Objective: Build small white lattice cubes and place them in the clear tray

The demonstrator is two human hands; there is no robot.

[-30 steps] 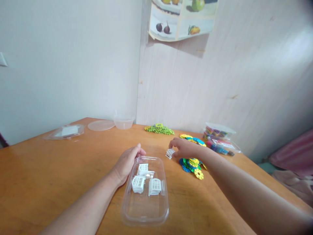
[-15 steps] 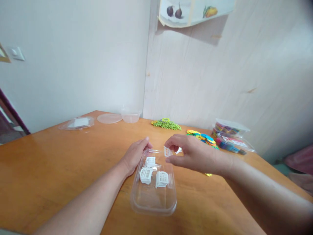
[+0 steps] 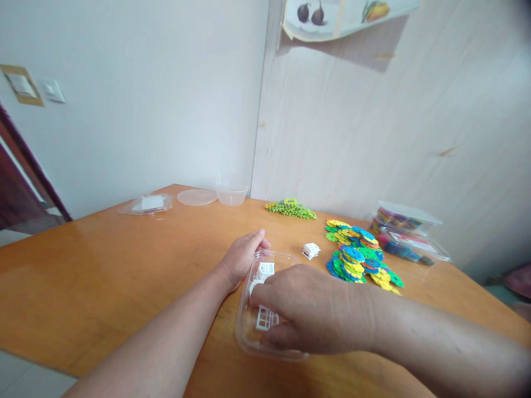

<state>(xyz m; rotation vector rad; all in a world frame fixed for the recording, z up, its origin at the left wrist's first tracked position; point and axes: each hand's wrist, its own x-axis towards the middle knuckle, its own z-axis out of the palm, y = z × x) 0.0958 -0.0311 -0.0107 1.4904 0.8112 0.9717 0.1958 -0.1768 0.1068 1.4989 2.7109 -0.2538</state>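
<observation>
A clear plastic container (image 3: 249,345) stands on the table in front of me. My left hand (image 3: 244,255) is closed round its far left side, fingers over the outer wall. Inside the container lie small white window-shaped plastic pieces (image 3: 265,270), in stacks. My right hand (image 3: 302,309) reaches over the container from the right and hides much of its inside. Between its thumb and fingers, low in the container, is a white latticed window piece (image 3: 265,319). A small pile of white pieces (image 3: 311,251) sits on the table just beyond the container's far right corner.
Coloured discs (image 3: 359,254) lie heaped at the right, with green pieces (image 3: 290,209) farther back. Packed clear boxes (image 3: 409,235) are stacked at the right edge. At the back left are a clear tub (image 3: 231,194), a round lid (image 3: 197,197) and a flat clear package (image 3: 147,204).
My right hand has moved left and down from beyond the container's right edge into it, carrying a white window piece. The left hand still holds the container. The view has shifted slightly left.
</observation>
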